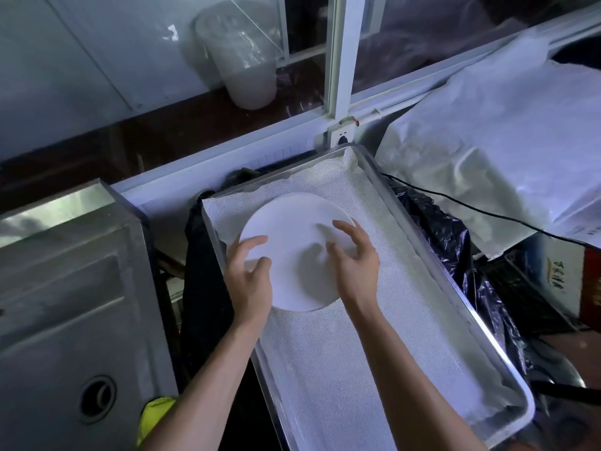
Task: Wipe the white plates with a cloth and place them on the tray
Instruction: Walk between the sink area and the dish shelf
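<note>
1. Your left hand point(248, 275) is at the left edge of the white plate point(294, 252), fingers spread and lightly bent, holding nothing.
2. The plate lies in the far half of the tray point(455, 288), on its white mesh liner point(357, 353).
3. Your right hand point(356, 258) hovers over the plate's right side, fingers apart and loose.

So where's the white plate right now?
In the head view, the white plate lies in the far half of the metal tray, on its mesh liner, between the left hand and right hand.
</note>
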Available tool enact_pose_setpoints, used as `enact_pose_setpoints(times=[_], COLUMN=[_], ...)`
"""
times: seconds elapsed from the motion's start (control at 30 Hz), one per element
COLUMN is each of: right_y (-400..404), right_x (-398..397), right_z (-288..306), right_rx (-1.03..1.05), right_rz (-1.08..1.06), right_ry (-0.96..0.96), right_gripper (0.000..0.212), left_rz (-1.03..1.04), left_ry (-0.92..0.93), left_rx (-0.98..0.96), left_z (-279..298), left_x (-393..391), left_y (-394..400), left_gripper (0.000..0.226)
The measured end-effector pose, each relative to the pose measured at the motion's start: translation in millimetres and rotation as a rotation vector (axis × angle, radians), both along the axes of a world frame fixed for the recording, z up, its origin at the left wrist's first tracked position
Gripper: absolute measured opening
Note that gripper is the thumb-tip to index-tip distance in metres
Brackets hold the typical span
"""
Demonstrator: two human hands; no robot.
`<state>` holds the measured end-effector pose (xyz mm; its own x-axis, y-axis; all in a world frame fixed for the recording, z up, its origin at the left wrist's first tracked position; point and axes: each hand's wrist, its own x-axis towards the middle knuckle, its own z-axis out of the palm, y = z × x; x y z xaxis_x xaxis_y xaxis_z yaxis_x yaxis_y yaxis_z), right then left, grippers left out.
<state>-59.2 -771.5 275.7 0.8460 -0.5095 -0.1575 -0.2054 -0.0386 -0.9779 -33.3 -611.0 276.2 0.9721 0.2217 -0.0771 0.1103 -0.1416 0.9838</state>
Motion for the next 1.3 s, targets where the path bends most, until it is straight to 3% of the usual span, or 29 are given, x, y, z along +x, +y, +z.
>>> enact_pose_setpoints(times=[0.43, 0.77, 1.07, 1.3], right_y=[-10.2, 2.2, -0.8, 2.3], right_x=[-1.1, -4.7, -4.4, -5.9], right_z=[5.1, -7.7, -7.3, -3.9], right_rx=[-0.013, -0.051, -0.045, -0.036], right_rz=[-0.074, -0.035, -0.017, -0.044], right_ry=[-0.045, -0.001, 0.049, 0.047], right_gripper=[0.033, 0.032, 0.046, 0.041], left_rz=[-0.033, -0.044, -0.024, 0.033], left_ry=[-0.121, -0.063, -0.042, 0.052], left_rx=[0.063, 0.128, 0.146, 0.051], left_z=[16.1, 0.1, -6.7, -6.9], left_x=[5.8, 5.3, 2.8, 4.2], left_y=[-14.6, -0.8, 0.3, -1.2], left_gripper=[0.033, 0.031, 0.031, 0.026])
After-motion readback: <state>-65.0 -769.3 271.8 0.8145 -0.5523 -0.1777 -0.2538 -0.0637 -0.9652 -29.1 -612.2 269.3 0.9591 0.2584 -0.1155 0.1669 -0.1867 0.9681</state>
